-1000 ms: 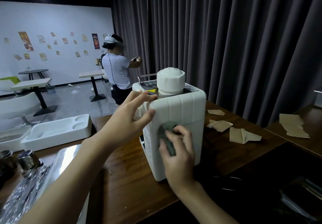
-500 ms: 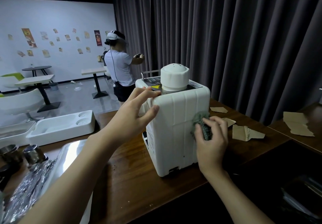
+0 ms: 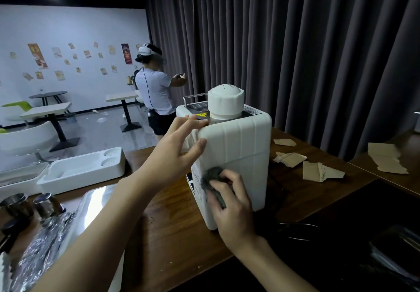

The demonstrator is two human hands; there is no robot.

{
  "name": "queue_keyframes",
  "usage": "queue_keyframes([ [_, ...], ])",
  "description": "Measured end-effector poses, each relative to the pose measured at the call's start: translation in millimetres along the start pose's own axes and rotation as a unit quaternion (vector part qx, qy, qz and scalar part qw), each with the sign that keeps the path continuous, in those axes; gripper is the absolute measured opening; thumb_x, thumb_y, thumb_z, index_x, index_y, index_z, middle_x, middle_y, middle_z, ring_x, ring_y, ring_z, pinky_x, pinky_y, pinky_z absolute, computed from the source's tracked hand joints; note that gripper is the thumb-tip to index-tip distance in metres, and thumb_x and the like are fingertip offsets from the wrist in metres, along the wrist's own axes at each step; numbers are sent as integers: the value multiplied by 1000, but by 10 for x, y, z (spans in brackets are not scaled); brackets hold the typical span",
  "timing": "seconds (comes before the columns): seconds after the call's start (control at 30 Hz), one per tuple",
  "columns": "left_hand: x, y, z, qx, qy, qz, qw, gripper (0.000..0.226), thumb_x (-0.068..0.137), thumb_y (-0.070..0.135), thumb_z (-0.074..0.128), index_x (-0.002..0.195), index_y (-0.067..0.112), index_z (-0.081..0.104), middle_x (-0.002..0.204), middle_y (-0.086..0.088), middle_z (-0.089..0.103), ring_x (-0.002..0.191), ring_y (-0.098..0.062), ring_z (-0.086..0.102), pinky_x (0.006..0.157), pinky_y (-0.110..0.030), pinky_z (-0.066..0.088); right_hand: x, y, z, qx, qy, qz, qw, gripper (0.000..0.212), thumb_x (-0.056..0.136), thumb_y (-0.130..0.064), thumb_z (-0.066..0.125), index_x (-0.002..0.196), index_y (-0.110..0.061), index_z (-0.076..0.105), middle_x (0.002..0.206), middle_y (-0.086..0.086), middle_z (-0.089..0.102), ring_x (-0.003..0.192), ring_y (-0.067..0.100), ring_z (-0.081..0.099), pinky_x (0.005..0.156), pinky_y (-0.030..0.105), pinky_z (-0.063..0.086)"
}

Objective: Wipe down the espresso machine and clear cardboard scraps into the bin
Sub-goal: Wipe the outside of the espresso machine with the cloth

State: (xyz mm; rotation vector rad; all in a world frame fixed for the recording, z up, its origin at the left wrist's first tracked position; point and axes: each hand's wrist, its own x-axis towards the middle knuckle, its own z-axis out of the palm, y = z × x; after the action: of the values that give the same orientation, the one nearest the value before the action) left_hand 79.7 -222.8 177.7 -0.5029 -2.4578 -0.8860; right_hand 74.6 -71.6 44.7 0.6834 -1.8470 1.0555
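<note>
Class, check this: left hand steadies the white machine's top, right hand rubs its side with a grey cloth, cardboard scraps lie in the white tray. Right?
Not quite. The head view shows the cardboard scraps on the wooden counter beside the machine, not in the tray. The rest holds.

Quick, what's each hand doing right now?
Left hand: open, fingers resting on the top corner of the espresso machine.
Right hand: holding a grey cloth against the machine's side.

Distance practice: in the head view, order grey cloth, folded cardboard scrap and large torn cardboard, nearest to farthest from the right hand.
1. grey cloth, under the right hand.
2. folded cardboard scrap, to the right.
3. large torn cardboard, far right.
</note>
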Motion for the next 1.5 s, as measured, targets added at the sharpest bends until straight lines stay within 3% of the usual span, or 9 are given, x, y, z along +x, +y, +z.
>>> queue_keyframes([
  [0.13,-19,-15,20,-13,-5,4,1000,37,97,39,58,133,38,49,141,17,37,143,8,23,95,-2,34,74,220,-148,-19,42,79,996,20,84,-10,71,103,-8,67,118,3,54,108,9,52,90,12,45],
  [0.23,-19,-56,29,-12,-10,12,1000,39,96,42,59,134,42,47,141,20,36,146,5,21,109,-22,37,173,427,-295,-35,117,176,977,21,82,-2,73,102,-3,68,114,1,53,108,4,48,89,10,43],
  [0.4,-25,-75,35,-12,-6,6,1000,45,96,45,59,139,41,45,149,18,32,147,-2,25,114,-45,40,199,538,-325,-57,153,181,970,19,83,-1,72,101,-1,67,111,8,56,106,4,49,93,3,37],
  [0.6,-31,-94,44,-22,-13,5,1000,48,96,42,62,140,42,43,145,25,29,149,-6,24,112,-48,42,3,191,-63,-36,115,179,976,21,82,-5,73,102,-5,67,116,6,55,108,1,46,85,6,39],
  [0.83,-70,-24,80,-21,5,8,1000,51,96,34,64,139,46,41,146,24,30,149,3,16,120,-42,30,-239,-8,65,-11,9,64,998,14,91,-27,61,103,-20,58,120,-1,54,110,11,55,94,20,48],
  [1.07,-88,-10,86,-13,0,2,1000,54,95,33,65,140,48,38,140,37,27,150,0,17,119,-38,28,-60,339,-180,-31,88,185,978,20,81,-3,73,100,-5,67,115,4,54,107,2,47,85,-1,38],
  [1.23,-86,-12,90,-7,-5,-6,1000,55,95,33,65,142,46,37,143,30,25,150,-4,17,120,-41,30,-1,499,-239,-45,135,217,966,18,83,-2,71,101,-3,65,114,6,54,106,18,56,87,24,47],
  [1.37,-94,0,97,0,-2,-6,1000,57,96,32,64,143,45,36,145,28,24,151,-3,15,117,-34,27,-100,349,-116,-46,119,219,967,17,83,-2,71,99,-4,64,116,8,54,109,16,55,87,7,38],
  [1.5,-97,7,101,-2,2,-5,1000,57,95,31,65,143,44,36,143,31,23,150,-3,16,115,-32,26,-342,97,88,-36,46,169,984,20,82,-9,72,99,-13,62,119,2,53,109,10,53,87,22,50],
])
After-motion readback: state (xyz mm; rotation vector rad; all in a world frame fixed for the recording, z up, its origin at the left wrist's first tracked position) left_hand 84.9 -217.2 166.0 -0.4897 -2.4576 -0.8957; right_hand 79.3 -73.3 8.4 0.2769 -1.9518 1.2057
